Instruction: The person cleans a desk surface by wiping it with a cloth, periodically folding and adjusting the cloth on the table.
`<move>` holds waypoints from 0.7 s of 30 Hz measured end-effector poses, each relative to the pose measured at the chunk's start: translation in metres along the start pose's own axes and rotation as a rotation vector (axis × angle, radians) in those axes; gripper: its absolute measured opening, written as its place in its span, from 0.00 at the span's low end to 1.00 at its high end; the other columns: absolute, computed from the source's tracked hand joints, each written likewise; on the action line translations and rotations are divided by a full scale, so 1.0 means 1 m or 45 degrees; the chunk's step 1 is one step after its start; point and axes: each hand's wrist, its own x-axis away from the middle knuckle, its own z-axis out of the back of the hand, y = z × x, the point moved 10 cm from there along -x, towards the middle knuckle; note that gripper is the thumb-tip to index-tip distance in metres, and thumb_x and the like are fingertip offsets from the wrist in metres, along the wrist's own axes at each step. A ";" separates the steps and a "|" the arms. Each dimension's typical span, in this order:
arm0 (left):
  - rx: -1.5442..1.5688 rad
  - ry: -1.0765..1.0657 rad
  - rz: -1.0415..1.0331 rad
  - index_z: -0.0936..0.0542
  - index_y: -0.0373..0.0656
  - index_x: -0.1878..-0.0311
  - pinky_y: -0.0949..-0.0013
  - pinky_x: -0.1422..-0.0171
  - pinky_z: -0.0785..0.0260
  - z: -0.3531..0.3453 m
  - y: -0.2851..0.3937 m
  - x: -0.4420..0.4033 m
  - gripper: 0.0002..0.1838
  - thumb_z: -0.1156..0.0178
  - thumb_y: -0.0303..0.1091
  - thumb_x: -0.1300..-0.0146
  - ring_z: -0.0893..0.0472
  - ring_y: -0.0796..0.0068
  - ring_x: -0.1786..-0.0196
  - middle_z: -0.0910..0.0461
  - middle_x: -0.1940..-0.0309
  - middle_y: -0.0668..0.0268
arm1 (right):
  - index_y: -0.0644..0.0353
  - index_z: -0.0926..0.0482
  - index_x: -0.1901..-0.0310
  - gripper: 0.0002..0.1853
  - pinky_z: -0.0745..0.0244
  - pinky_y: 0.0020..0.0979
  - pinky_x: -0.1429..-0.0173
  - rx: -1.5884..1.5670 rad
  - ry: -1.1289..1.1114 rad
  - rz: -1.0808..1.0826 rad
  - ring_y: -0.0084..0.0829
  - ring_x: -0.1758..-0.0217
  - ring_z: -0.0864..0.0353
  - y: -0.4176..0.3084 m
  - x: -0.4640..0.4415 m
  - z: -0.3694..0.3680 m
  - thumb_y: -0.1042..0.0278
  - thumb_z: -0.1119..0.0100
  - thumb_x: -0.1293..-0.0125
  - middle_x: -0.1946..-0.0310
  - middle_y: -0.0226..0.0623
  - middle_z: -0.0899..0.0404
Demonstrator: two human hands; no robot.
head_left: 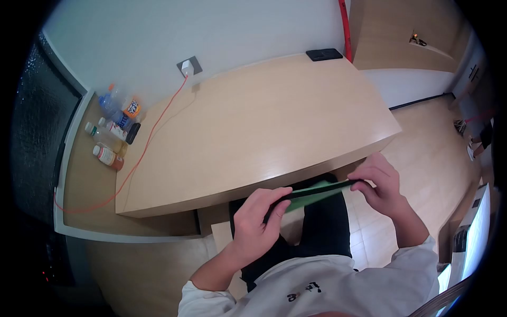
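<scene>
Between my hands, over my lap and just off the desk's near edge, stretches a thin, floppy green item with a black edge (315,194). I cannot make out its exact kind. Its left end is pinched between the thumb and fingers of my left hand (254,222). At the other end, the thumb and fingers of my right hand (378,186) are closed on the black edge. The green part hangs below that edge, towards my dark trousers (325,227).
On the wooden desk (253,127), a black phone-like slab (324,54) lies at the far right corner. Several bottles (111,134) stand at the left by the window. An orange cable (153,129) runs from the white plug (187,67) across the desk's left side.
</scene>
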 end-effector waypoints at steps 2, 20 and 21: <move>-0.065 0.022 -0.083 0.14 0.36 0.48 0.70 0.58 0.24 0.001 0.003 -0.004 0.12 0.32 0.17 0.34 0.16 0.68 0.63 0.14 0.62 0.58 | 0.56 0.14 0.56 0.14 0.30 0.35 0.56 -0.015 0.084 0.008 0.35 0.64 0.22 0.005 -0.004 0.002 0.72 0.22 0.43 0.63 0.30 0.15; -0.218 0.275 -0.030 0.15 0.34 0.49 0.68 0.53 0.23 0.025 -0.032 -0.044 0.10 0.32 0.24 0.32 0.16 0.70 0.62 0.13 0.63 0.58 | 0.54 0.14 0.55 0.08 0.27 0.39 0.51 0.090 0.108 0.154 0.41 0.58 0.19 0.034 -0.076 -0.013 0.72 0.29 0.36 0.62 0.34 0.17; -0.215 0.279 0.059 0.15 0.34 0.46 0.68 0.52 0.23 0.026 -0.058 -0.067 0.11 0.33 0.26 0.29 0.16 0.70 0.61 0.13 0.62 0.57 | 0.55 0.15 0.53 0.08 0.25 0.41 0.49 0.116 0.085 0.048 0.44 0.55 0.18 0.056 -0.097 -0.020 0.72 0.31 0.33 0.60 0.37 0.17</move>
